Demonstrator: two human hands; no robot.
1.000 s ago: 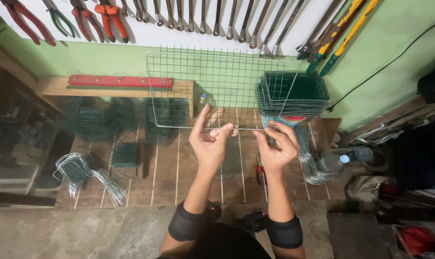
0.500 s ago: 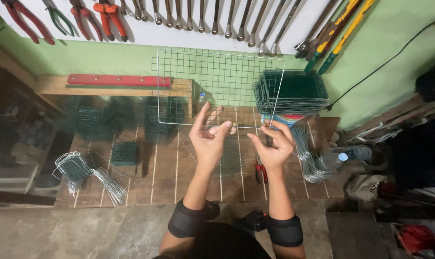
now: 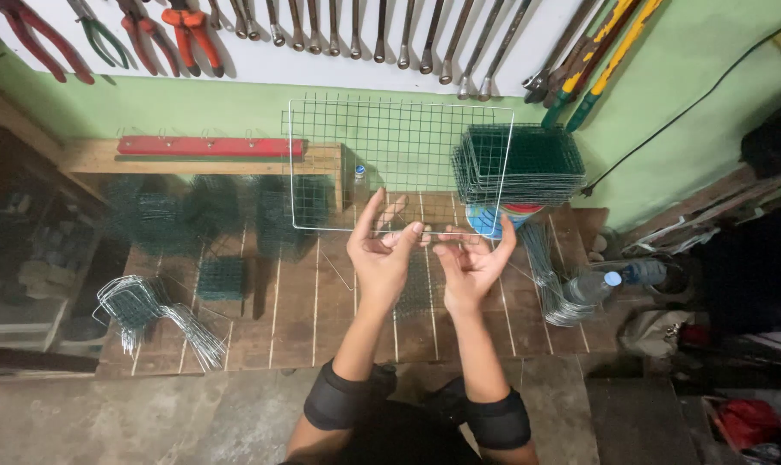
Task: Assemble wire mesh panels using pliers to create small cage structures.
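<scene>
Wire mesh panel [image 3: 399,164]: green grid. Stacked panels [image 3: 520,162]: dark green. Wall [image 3: 692,77]: light green. Surface [image 3: 304,310]: brown planks. Bar [image 3: 210,146]: red. Pliers [image 3: 184,21]: orange handles.

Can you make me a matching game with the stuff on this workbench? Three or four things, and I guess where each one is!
Things:
1. wire mesh panel
2. stack of green mesh panels
3. plastic bottle
4. bent wire bundle

Places:
A. lying at the far right
B. low on the left
C. held up by both hands
D. piled on the tub, right of the hands

Pairs: 1-C, 2-D, 3-A, 4-B
</scene>
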